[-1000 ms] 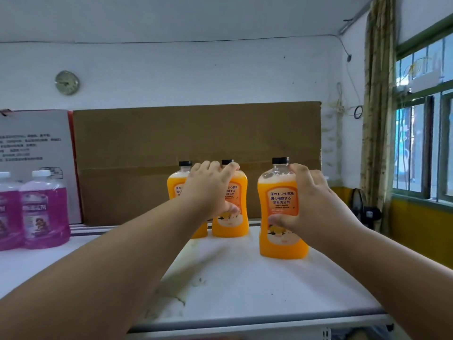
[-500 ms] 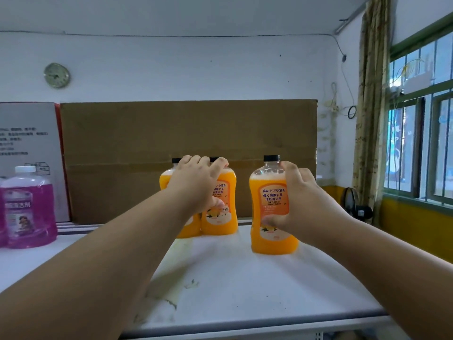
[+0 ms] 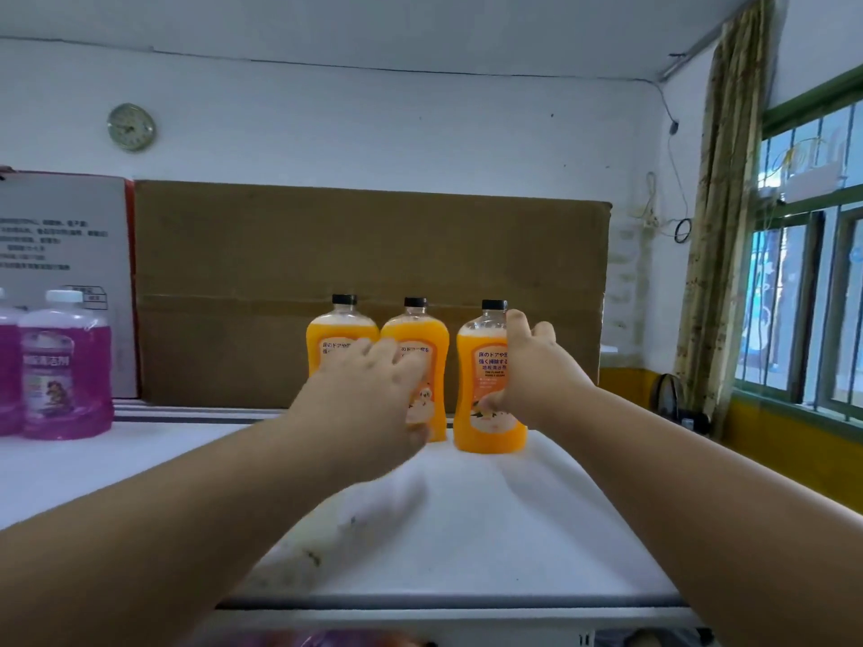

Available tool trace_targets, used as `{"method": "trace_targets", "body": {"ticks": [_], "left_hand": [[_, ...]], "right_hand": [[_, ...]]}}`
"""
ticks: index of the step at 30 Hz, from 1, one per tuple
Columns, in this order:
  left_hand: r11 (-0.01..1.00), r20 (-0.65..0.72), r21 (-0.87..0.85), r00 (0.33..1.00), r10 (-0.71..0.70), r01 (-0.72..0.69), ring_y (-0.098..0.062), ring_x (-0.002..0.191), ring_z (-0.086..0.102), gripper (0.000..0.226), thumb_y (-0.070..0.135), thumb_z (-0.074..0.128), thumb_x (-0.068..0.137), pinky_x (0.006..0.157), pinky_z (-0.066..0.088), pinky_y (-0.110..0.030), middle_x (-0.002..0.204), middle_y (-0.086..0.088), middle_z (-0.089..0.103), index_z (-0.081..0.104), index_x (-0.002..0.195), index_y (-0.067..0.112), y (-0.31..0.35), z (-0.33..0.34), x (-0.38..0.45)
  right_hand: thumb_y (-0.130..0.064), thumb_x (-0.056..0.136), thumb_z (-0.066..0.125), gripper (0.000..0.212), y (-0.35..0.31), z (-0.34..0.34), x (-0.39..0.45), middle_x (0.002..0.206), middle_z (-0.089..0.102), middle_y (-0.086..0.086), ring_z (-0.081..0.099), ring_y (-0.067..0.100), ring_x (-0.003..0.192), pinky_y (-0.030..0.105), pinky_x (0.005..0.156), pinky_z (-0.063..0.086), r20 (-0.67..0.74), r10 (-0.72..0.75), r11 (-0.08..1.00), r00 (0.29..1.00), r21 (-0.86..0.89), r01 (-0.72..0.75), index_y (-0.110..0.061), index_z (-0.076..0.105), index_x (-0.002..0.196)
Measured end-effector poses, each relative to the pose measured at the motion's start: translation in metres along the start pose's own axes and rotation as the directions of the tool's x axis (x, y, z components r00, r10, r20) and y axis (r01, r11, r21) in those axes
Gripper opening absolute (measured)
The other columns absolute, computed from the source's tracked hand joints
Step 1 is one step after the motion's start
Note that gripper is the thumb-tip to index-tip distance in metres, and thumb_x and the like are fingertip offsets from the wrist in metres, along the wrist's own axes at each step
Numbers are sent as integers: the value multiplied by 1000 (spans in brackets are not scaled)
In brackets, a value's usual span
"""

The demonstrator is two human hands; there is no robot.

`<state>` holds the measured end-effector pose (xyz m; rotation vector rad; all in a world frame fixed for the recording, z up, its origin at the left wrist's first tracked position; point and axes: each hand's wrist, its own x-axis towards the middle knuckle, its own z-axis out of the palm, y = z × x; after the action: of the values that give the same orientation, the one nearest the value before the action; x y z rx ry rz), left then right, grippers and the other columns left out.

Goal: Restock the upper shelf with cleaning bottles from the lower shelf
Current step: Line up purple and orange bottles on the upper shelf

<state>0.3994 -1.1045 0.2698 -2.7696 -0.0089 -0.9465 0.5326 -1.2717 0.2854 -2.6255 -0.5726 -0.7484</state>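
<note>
Three orange bottles [image 3: 342, 338] [image 3: 417, 347] [image 3: 485, 389] with black caps stand in a row on the white upper shelf [image 3: 467, 530]: two behind the left hand [image 3: 369, 403], one under the right hand [image 3: 527, 371]. Two purple bottles [image 3: 65, 366] [image 3: 7, 366] with white caps stand far to the left of the left hand, one of them cut by the frame edge. Two hands reach in. Behind the hands lean one brown cardboard sheet [image 3: 369, 254] and one grey printed box [image 3: 60, 254]. One round clock [image 3: 131, 127] hangs on the wall up left of the hands.
</note>
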Motion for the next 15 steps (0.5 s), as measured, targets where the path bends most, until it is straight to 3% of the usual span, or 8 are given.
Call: {"method": "trace_targets", "body": {"ticks": [3, 5, 9, 15], "left_hand": [[979, 289, -187, 957, -23, 80, -9, 110, 47, 50, 71, 53, 85, 94, 46, -31, 126, 14, 52, 46, 126, 43, 9, 0, -33], [967, 395, -223, 918, -26, 123, -9, 110, 49, 45, 72, 51, 87, 96, 46, -33, 128, 14, 54, 51, 122, 43, 10, 2, -44], [970, 424, -198, 905, -42, 138, -12, 112, 47, 41, 69, 43, 91, 101, 44, -39, 126, 10, 55, 55, 116, 39, 12, 3, -53], [970, 430, -185, 901, -62, 155, -11, 113, 44, 39, 66, 42, 94, 101, 42, -38, 125, 10, 54, 55, 118, 38, 19, 0, -56]], "right_hand": [[-43, 63, 90, 116, 0, 11, 11, 135, 37, 11, 48, 20, 85, 33, 66, 55, -26, 12, 1000, 1000, 22, -11, -31, 12, 149], [-43, 62, 90, 117, 0, 17, 15, 136, 37, 11, 49, 21, 83, 32, 63, 53, -43, 8, 1000, 999, 23, -7, -31, 12, 149], [-44, 66, 88, 117, -4, 26, 17, 141, 35, 13, 61, 28, 97, 35, 68, 56, -65, -3, 1000, 998, 13, 4, -30, 9, 151], [-47, 71, 83, 119, -3, 29, 14, 151, 28, 15, 61, 33, 110, 39, 76, 57, -69, 4, 1000, 998, 14, -3, -30, 0, 154]]}}
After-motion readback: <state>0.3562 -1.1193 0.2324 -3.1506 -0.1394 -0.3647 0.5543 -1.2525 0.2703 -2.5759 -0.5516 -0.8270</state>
